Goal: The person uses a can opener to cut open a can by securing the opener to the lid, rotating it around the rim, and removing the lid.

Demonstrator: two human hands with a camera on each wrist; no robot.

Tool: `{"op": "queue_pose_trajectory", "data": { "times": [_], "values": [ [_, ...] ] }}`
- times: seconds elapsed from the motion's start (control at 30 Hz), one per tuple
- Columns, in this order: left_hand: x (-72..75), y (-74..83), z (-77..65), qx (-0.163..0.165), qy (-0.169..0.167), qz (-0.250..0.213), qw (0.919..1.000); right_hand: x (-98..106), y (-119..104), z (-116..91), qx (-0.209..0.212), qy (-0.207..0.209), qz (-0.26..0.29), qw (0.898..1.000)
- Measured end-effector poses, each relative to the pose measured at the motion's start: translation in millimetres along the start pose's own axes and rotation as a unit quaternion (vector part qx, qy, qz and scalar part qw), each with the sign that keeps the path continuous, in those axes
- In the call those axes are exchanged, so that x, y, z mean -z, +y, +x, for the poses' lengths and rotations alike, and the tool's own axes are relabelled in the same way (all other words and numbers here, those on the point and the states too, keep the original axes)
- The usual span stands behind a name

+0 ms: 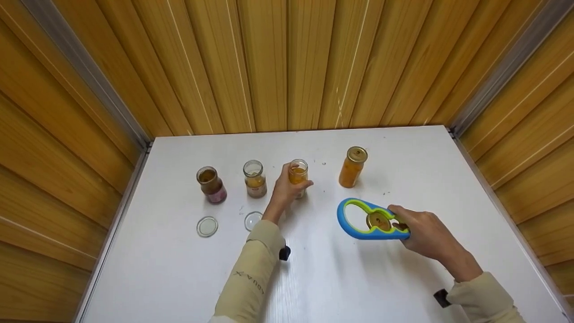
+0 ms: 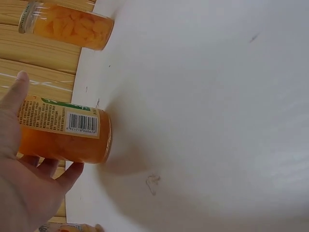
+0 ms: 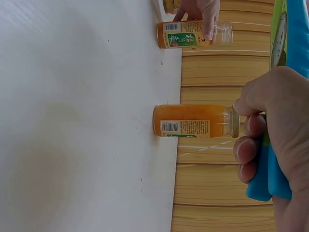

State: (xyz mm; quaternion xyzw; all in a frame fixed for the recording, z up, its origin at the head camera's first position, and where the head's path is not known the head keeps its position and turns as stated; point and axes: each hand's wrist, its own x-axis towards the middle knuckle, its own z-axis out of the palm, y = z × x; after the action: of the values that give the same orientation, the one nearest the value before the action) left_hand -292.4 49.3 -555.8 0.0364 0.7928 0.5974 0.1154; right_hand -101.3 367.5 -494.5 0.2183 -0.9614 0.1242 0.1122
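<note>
My left hand (image 1: 287, 187) has its fingers round an open glass jar (image 1: 297, 175) of orange fruit. In the left wrist view that jar (image 2: 63, 137) stands at the table, label and barcode showing. My right hand (image 1: 426, 231) grips the handles of a blue and green jar opener (image 1: 347, 224), held up over the table. A gold lid (image 1: 379, 221) sits between the opener's green inner edges. Between the hands, farther back, stands a lidded jar (image 1: 352, 168) of orange fruit; the right wrist view shows this jar (image 3: 193, 121) behind the gripping fingers.
Left of my left hand stand an open jar (image 1: 255, 181) with yellowish contents and a darker open jar (image 1: 213, 186) with a purple label. Two loose lids lie in front, a round lid (image 1: 207, 226) and a clear-looking lid (image 1: 253, 220). Wood-patterned walls (image 1: 287, 67) enclose the white table (image 1: 179, 278).
</note>
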Motion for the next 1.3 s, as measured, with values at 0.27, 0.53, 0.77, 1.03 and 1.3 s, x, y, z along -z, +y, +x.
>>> {"op": "queue_pose_trajectory", "data": {
  "times": [0.27,0.53,0.77,1.03,1.3],
  "values": [
    [-3.9,2.8,6.8,-0.004,0.027,0.049,0.9984,1.3,1.5,-2.1,0.013,0.024,-0.014,1.000],
    [-15.3,-0.9,11.5,-0.023,0.110,0.115,0.9870,2.1,-0.3,-3.7,0.001,0.017,-0.007,1.000],
    [-25.5,-6.7,11.4,-0.054,0.177,0.146,0.9717,2.9,-0.3,-5.1,0.005,0.018,-0.009,1.000],
    [-23.3,-4.0,8.9,-0.052,0.174,0.141,0.9732,2.9,0.0,-3.5,0.004,0.020,-0.007,1.000],
    [-24.0,0.7,4.3,0.003,0.145,0.106,0.9837,1.0,-0.7,-0.5,0.025,0.034,-0.017,0.999]
  ]
}}
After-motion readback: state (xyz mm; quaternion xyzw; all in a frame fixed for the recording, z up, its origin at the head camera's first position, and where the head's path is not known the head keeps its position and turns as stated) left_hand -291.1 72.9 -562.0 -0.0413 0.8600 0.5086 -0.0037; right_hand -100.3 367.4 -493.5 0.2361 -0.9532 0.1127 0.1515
